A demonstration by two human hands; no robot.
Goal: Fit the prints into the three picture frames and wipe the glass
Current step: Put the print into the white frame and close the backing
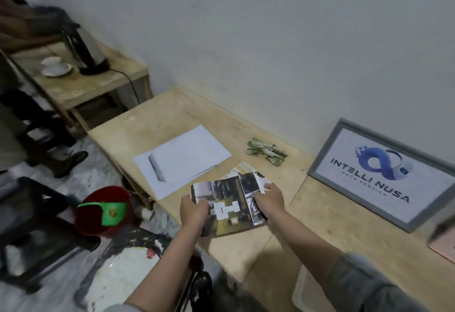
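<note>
The table [320, 215] is carrying a grey frame [384, 176] leaning on the wall, a white sheet [182, 159] and a green cloth [267, 153]. Your left hand [193, 209] and right hand [269, 199] are each gripping opposite edges of the print [229, 203] just above the table's near edge.

Open bench [172, 119] runs along the far wall to the left corner. A white sheet [182, 159] lies flat at left, a crumpled green cloth [267, 154] sits mid-bench, and at right a grey frame [384, 174] leans against the wall, blocking that side. Bare wood between cloth and frame.
</note>
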